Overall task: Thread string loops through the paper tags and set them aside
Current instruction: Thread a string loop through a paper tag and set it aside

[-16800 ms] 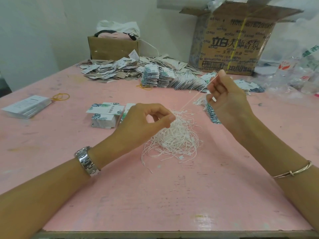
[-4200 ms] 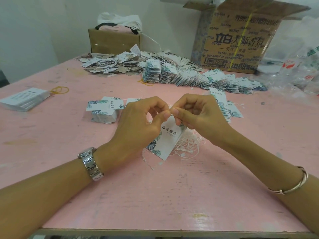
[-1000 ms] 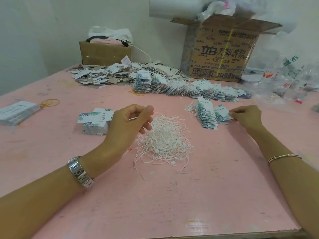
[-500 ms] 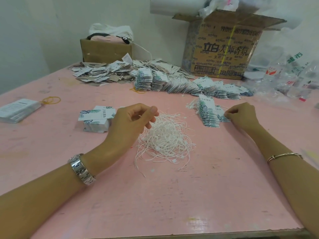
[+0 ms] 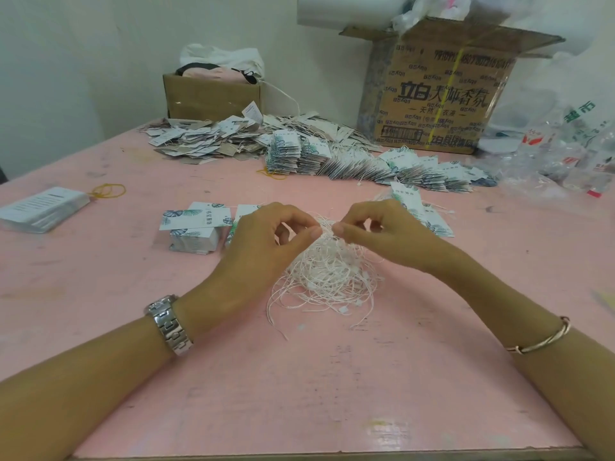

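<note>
A tangled heap of white string loops [image 5: 329,274] lies in the middle of the pink table [image 5: 299,394]. My left hand [image 5: 266,241] and my right hand [image 5: 382,234] meet above the heap's far side, and each pinches string between thumb and forefinger. A small stack of unthreaded white tags with leaf prints [image 5: 194,227] sits left of my left hand. Threaded tags [image 5: 422,211] lie in a short row just behind my right hand.
A long fanned row of finished tags [image 5: 366,164] and a loose pile [image 5: 206,141] lie further back. Two cardboard boxes [image 5: 439,91] [image 5: 209,94] stand against the wall. A wrapped pack of tags [image 5: 43,207] with a yellow rubber band [image 5: 108,190] lies at the left, plastic bags [image 5: 565,154] at the right.
My right hand has left the threaded tags at the right and come in to the string heap, where it now pinches string opposite my left hand.
</note>
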`<state>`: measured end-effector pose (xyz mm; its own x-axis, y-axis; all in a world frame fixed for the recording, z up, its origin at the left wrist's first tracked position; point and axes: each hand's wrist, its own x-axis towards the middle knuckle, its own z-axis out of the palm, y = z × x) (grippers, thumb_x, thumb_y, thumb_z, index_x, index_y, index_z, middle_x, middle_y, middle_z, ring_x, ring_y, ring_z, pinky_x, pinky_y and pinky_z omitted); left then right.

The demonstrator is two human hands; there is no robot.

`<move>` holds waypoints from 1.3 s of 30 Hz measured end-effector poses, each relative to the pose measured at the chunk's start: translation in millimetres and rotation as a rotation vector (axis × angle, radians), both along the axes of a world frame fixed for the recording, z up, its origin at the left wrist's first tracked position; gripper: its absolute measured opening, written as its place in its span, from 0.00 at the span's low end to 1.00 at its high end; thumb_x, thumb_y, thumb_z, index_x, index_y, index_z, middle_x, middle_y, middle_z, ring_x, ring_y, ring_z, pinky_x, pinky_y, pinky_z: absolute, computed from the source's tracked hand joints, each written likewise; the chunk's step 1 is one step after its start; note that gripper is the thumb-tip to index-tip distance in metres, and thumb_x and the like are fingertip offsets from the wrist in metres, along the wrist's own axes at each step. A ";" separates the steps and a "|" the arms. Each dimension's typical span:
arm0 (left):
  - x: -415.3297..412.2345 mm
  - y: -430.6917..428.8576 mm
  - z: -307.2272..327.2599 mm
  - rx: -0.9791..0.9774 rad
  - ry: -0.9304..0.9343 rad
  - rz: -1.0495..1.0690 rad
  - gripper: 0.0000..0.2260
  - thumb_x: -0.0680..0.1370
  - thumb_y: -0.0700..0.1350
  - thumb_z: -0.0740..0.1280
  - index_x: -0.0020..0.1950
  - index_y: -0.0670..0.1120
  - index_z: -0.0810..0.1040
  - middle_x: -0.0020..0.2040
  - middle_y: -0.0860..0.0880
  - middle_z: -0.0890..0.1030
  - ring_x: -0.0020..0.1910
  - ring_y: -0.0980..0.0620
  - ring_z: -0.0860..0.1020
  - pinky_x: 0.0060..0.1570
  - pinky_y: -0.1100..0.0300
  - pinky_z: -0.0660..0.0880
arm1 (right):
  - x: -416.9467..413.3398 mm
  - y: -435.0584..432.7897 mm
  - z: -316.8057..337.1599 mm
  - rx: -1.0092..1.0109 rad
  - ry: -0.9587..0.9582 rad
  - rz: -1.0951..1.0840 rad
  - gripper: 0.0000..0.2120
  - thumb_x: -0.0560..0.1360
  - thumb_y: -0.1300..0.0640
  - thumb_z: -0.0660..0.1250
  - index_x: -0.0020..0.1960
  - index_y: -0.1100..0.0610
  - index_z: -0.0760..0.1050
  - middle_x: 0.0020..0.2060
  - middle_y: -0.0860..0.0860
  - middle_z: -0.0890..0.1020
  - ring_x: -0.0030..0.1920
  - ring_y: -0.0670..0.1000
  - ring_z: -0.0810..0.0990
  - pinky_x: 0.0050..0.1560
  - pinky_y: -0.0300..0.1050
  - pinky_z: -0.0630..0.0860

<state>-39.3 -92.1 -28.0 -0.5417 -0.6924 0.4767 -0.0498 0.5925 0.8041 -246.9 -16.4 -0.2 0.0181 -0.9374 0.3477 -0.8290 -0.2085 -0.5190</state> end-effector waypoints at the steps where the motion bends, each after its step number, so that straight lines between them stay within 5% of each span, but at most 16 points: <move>1: 0.2 -0.3 -0.1 -0.008 -0.006 0.001 0.00 0.76 0.50 0.72 0.45 0.56 0.83 0.43 0.54 0.81 0.37 0.52 0.74 0.38 0.63 0.71 | 3.7 -0.3 -1.4 0.013 -0.022 0.019 0.13 0.76 0.47 0.68 0.44 0.56 0.84 0.34 0.45 0.81 0.32 0.41 0.73 0.34 0.30 0.66; 7: 0.1 0.8 -1.5 -0.031 -0.033 0.005 0.02 0.77 0.50 0.71 0.48 0.56 0.83 0.45 0.54 0.80 0.37 0.56 0.73 0.37 0.69 0.69 | 8.7 2.6 -1.2 0.028 -0.169 0.080 0.08 0.74 0.55 0.73 0.43 0.59 0.83 0.29 0.38 0.78 0.28 0.39 0.70 0.32 0.27 0.64; 14: -1.3 5.7 2.7 0.001 -0.014 -0.077 0.05 0.78 0.55 0.67 0.49 0.62 0.83 0.47 0.56 0.78 0.39 0.58 0.72 0.38 0.70 0.67 | 22.6 7.9 10.2 -0.106 -0.275 0.111 0.10 0.72 0.51 0.73 0.41 0.58 0.83 0.32 0.66 0.76 0.29 0.51 0.66 0.31 0.42 0.63; 18: -2.7 4.9 9.9 -0.005 0.029 -0.110 0.09 0.76 0.59 0.63 0.48 0.61 0.82 0.48 0.52 0.79 0.37 0.57 0.71 0.36 0.71 0.67 | 25.3 10.6 14.2 -0.197 -0.302 0.125 0.11 0.72 0.50 0.72 0.42 0.59 0.83 0.33 0.62 0.79 0.32 0.63 0.69 0.31 0.51 0.66; 22: -1.6 5.4 12.5 0.064 0.081 -0.125 0.06 0.74 0.57 0.68 0.44 0.57 0.82 0.41 0.60 0.77 0.29 0.61 0.68 0.31 0.72 0.66 | 27.9 9.9 16.0 -0.209 -0.347 0.142 0.11 0.74 0.51 0.71 0.43 0.59 0.82 0.37 0.61 0.80 0.38 0.68 0.74 0.36 0.61 0.72; 24: -1.7 6.6 14.1 0.068 0.102 -0.141 0.06 0.73 0.57 0.69 0.44 0.56 0.82 0.43 0.59 0.78 0.31 0.60 0.68 0.34 0.70 0.66 | 27.3 9.3 16.6 -0.173 -0.369 0.152 0.10 0.75 0.51 0.69 0.43 0.57 0.81 0.37 0.57 0.82 0.37 0.61 0.76 0.37 0.55 0.72; 26: -1.9 8.2 16.8 0.048 0.132 -0.152 0.07 0.74 0.56 0.67 0.44 0.56 0.83 0.47 0.53 0.80 0.36 0.52 0.70 0.37 0.68 0.68 | 25.5 9.5 15.7 -0.111 -0.393 0.162 0.09 0.75 0.50 0.68 0.43 0.55 0.80 0.34 0.44 0.82 0.34 0.44 0.75 0.36 0.37 0.70; 28: -0.6 8.7 19.7 0.033 0.161 -0.146 0.07 0.76 0.55 0.66 0.44 0.56 0.83 0.47 0.52 0.80 0.37 0.53 0.71 0.37 0.69 0.67 | 22.5 9.7 15.0 -0.041 -0.429 0.164 0.08 0.74 0.49 0.68 0.42 0.53 0.80 0.31 0.40 0.77 0.31 0.40 0.70 0.34 0.32 0.66; 31: 2.6 5.8 22.4 0.067 0.202 -0.118 0.07 0.78 0.52 0.66 0.45 0.54 0.84 0.48 0.52 0.80 0.42 0.50 0.74 0.42 0.64 0.70 | 17.9 11.2 17.1 0.036 -0.439 0.205 0.07 0.72 0.51 0.71 0.42 0.55 0.80 0.33 0.44 0.78 0.33 0.43 0.71 0.36 0.33 0.68; 34: 5.1 2.0 26.0 0.104 0.320 -0.062 0.07 0.80 0.49 0.66 0.45 0.53 0.83 0.41 0.57 0.78 0.37 0.59 0.71 0.41 0.68 0.66 | 16.0 11.6 16.6 0.065 -0.350 0.184 0.08 0.72 0.52 0.72 0.43 0.57 0.80 0.38 0.60 0.79 0.38 0.53 0.73 0.43 0.46 0.71; 39: 6.6 0.6 29.6 0.093 0.456 -0.001 0.08 0.81 0.46 0.64 0.49 0.47 0.82 0.31 0.63 0.75 0.32 0.63 0.68 0.36 0.75 0.65 | 14.6 9.0 13.5 -0.231 -0.308 0.089 0.05 0.76 0.59 0.70 0.46 0.62 0.79 0.37 0.63 0.77 0.36 0.63 0.71 0.36 0.57 0.72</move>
